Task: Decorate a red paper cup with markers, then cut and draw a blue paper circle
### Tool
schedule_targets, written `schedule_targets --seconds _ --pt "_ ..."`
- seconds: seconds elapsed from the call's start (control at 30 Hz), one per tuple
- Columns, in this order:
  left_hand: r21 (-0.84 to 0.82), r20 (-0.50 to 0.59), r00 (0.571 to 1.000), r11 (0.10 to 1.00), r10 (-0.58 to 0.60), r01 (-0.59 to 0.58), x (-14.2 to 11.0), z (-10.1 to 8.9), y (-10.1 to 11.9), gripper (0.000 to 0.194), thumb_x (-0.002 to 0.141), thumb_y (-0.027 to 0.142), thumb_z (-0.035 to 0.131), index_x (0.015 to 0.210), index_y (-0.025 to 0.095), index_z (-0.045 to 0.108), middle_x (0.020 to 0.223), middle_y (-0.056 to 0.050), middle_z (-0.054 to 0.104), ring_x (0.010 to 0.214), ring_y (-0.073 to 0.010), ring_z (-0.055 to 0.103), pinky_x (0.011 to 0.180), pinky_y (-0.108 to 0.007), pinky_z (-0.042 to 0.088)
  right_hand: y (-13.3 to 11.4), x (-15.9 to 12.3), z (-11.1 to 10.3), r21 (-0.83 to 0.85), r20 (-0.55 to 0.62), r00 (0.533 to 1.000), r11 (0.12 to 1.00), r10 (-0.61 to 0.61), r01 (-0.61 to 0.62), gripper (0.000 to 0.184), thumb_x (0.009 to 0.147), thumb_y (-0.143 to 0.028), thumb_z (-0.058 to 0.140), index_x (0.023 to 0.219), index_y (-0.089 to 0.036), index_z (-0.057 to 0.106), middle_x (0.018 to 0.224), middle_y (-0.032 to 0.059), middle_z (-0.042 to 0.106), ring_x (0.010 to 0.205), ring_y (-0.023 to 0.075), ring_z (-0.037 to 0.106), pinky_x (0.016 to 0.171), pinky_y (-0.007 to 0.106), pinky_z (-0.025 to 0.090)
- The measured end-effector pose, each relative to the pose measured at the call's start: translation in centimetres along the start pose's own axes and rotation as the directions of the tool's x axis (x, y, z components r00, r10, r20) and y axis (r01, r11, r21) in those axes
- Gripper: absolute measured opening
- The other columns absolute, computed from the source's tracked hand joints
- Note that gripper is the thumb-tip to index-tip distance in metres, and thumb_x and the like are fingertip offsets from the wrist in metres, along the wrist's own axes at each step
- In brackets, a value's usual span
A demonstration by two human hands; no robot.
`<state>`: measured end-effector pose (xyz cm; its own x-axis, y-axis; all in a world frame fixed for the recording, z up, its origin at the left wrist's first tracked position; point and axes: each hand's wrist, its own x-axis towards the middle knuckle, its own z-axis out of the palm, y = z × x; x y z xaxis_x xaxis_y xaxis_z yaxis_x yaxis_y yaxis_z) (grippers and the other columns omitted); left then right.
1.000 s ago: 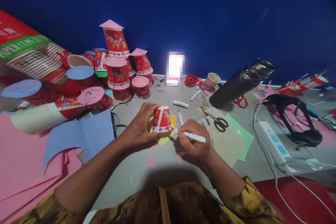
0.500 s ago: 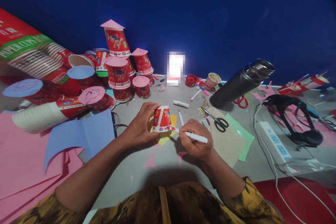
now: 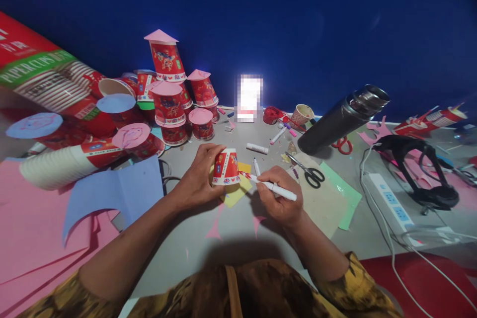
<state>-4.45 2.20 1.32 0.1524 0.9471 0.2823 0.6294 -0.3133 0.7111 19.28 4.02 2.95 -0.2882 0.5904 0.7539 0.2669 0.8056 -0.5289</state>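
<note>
My left hand (image 3: 201,173) is wrapped round a red and white printed paper cup (image 3: 225,168), tilted slightly, its white rim downward. In my right hand (image 3: 280,196) is a white marker pen (image 3: 283,192), its red-patterned end pointing left at the cup's lower edge. A small gap appears between that end and the cup, though actual contact is hard to judge. Beneath the cup lies a yellow paper piece (image 3: 238,193). Beyond my right hand rests another white pen (image 3: 256,167), with a short white tube-like marker (image 3: 257,148) behind it.
Left stand stacked red cups (image 3: 169,104) with pink paper tops, near blue paper (image 3: 122,184) and pink paper (image 3: 37,228). To the right are black-handled scissors (image 3: 312,175), a dark flask (image 3: 331,121), a power strip (image 3: 391,203) and a black headband frame (image 3: 421,169). A bright blurred screen (image 3: 249,97) stands behind.
The cup and my left hand have shifted slightly left. The marker's end has drawn away a little from the cup, my right hand moving slightly right.
</note>
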Motion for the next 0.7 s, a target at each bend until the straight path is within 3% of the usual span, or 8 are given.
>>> schedule_targets --seconds 0.23,0.43,0.57,0.7 --pt "0.188 -0.042 0.998 0.981 0.048 -0.039 -0.1 0.3 -0.7 0.085 0.081 0.046 0.081 0.153 0.024 0.042 0.139 -0.016 0.046 0.134 -0.0395 0.049 0.116 -0.060 0.045 -0.4 -0.1 0.2 0.069 0.101 0.991 0.994 -0.091 0.084 0.010 0.094 -0.012 0.067 0.096 -0.022 0.067 0.075 0.0040 0.075 0.065 0.0182 0.067 0.062 0.032 0.054" --pt "0.297 -0.074 0.993 0.953 0.090 -0.065 -0.3 0.5 -0.9 0.086 0.082 0.053 0.080 0.155 0.025 0.043 0.138 -0.017 0.050 0.130 -0.0405 0.052 0.112 -0.059 0.045 -0.4 -0.2 0.3 0.025 0.083 0.996 0.999 -0.029 0.027 0.013 0.096 -0.012 0.065 0.104 -0.021 0.069 0.082 0.0058 0.077 0.069 0.0193 0.070 0.063 0.032 0.055" --pt "0.302 -0.064 0.993 0.951 0.097 -0.073 -0.3 0.6 -1.0 0.085 0.087 0.055 0.075 0.156 0.021 0.041 0.138 -0.020 0.051 0.130 -0.0414 0.052 0.111 -0.060 0.046 0.1 -0.4 0.2 0.013 0.079 0.996 0.999 -0.036 0.035 0.017 0.099 -0.010 0.062 0.110 -0.021 0.070 0.089 0.0074 0.079 0.076 0.0204 0.073 0.069 0.034 0.058" --pt "0.192 -0.027 0.996 0.979 0.080 -0.074 -0.2 0.2 -0.9 0.090 0.083 0.053 0.079 0.158 0.023 0.037 0.142 -0.019 0.055 0.131 -0.0408 0.053 0.112 -0.062 0.046 0.7 -0.7 0.5 -0.021 0.110 0.990 0.996 -0.082 0.085 0.023 0.099 -0.007 0.061 0.116 -0.021 0.069 0.094 0.0083 0.080 0.081 0.0218 0.075 0.073 0.035 0.059"
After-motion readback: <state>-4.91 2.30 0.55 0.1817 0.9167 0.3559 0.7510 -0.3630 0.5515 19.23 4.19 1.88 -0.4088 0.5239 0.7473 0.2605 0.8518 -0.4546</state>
